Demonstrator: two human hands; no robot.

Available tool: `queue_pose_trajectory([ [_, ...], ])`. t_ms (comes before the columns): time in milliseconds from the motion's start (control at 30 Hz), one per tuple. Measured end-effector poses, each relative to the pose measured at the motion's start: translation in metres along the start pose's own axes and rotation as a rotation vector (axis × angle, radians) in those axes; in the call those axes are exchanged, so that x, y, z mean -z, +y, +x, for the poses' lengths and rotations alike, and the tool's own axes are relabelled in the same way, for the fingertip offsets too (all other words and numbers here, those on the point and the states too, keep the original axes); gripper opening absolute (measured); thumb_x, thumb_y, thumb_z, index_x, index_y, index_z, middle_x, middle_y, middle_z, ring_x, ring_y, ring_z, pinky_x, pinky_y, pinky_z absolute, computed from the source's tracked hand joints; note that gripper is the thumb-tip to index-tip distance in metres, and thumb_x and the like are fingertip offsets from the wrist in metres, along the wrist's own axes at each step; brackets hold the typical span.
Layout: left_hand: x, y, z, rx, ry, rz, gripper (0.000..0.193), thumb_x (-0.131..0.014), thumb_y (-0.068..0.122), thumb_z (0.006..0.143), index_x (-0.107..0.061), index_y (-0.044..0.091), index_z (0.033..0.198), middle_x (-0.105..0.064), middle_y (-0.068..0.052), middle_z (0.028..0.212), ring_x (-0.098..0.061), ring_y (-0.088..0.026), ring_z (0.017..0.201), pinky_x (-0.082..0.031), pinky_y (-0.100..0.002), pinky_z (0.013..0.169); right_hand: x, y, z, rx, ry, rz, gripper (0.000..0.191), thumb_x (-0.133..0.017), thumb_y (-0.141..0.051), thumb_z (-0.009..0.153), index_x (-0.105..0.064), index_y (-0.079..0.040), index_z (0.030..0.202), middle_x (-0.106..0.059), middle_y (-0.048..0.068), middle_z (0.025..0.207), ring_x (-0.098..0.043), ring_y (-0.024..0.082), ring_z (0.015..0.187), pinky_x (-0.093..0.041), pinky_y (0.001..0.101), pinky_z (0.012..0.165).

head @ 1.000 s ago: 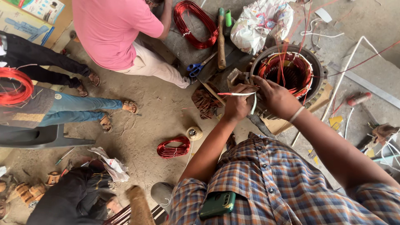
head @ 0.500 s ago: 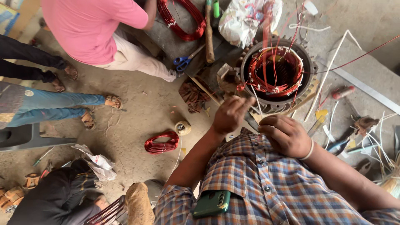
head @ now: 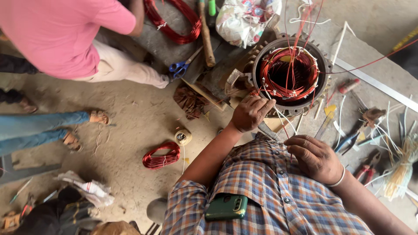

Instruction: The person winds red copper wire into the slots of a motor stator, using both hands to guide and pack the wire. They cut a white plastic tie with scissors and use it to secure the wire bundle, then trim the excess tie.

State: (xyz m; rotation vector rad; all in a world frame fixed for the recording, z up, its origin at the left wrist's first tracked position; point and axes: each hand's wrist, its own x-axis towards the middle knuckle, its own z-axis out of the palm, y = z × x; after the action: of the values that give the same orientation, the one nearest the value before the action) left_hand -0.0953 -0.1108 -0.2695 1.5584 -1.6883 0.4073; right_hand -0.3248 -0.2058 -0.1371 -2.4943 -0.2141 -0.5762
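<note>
Head view: left hand at near rim of motor, just below red coil, fingers bent, tips pressed on thin wires there. Right hand lower, close to chest, well back from motor, fingertips pinched on thin red wire. Wire runs up and away, from right hand toward coil, long way pointing at motor. Left hand nearer coil.

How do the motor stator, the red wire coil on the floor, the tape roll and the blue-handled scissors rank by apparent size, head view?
1. motor stator
2. red wire coil
3. blue-handled scissors, close to the coil; only partly visible, so unsure
4. tape roll
</note>
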Motion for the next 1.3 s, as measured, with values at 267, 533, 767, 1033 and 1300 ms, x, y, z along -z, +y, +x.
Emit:
queue_pose_trajectory([
  [267, 0.004, -0.015, 0.001, 0.012, -0.016, -0.057, 0.035, -0.067, 0.008, 0.092, -0.07, 0.004, 0.127, -0.068, -0.006, 0.101, -0.067, -0.023, 0.091, -0.057, -0.037, 0.085, -0.014, -0.03, 0.019, -0.135, 0.021, -0.084, 0.036, -0.075, -0.005, 0.075, -0.062, -0.001, 0.108, -0.069, 0.017, 0.113, -0.07, 0.036, 0.103, -0.059, 0.0418, 0.082],
  [533, 0.001, -0.017, 0.006, 0.02, -0.08, -0.074, 0.034, -0.064, 0.003, 0.093, -0.069, 0.002, 0.127, -0.069, -0.009, 0.1, -0.068, -0.026, 0.092, -0.057, -0.041, 0.086, 0.075, -0.092, 0.067, -0.248, 0.191, 0.049, 0.007, -0.064, -0.002, 0.088, -0.062, -0.007, 0.093, -0.069, 0.016, 0.11, -0.068, 0.034, 0.102, -0.057, 0.0438, 0.083],
  [767, -0.019, 0.001, 0.01, 0.092, 0.079, 0.11, 0.03, -0.07, 0.0, 0.1, -0.067, 0.01, 0.128, -0.073, -0.013, 0.101, -0.072, -0.024, 0.092, -0.061, -0.035, 0.083, 0.165, -0.097, 0.06, 0.51, -0.235, 0.643, 0.024, -0.051, -0.009, 0.114, -0.06, 0.003, 0.095, -0.066, 0.025, 0.112, -0.069, 0.046, 0.109, -0.055, 0.0591, 0.093],
  [1033, 0.03, 0.026, -0.008, 0.676, 0.322, 0.046, 0.013, -0.072, -0.002, 0.092, -0.076, 0.003, 0.104, -0.077, -0.012, 0.098, -0.075, -0.024, 0.09, -0.059, -0.035, 0.081, 0.199, 0.011, -0.089, 0.038, 0.444, 0.809, 0.014, -0.055, 0.003, 0.1, -0.062, 0.002, 0.112, -0.066, 0.012, 0.104, -0.065, 0.022, 0.091, -0.051, 0.0339, 0.078],
  [1300, 0.067, 0.061, 0.034, 0.824, 0.537, -0.09, 0.017, -0.065, -0.003, 0.1, -0.072, -0.001, 0.116, -0.075, -0.012, 0.105, -0.073, -0.017, 0.083, -0.06, -0.029, 0.073, 0.038, 0.22, -0.041, -0.657, 0.343, 0.41, 0.057, -0.074, -0.001, 0.089, -0.053, -0.002, 0.142, -0.074, 0.008, 0.107, -0.068, 0.011, 0.083, -0.053, 0.0258, 0.071],
])
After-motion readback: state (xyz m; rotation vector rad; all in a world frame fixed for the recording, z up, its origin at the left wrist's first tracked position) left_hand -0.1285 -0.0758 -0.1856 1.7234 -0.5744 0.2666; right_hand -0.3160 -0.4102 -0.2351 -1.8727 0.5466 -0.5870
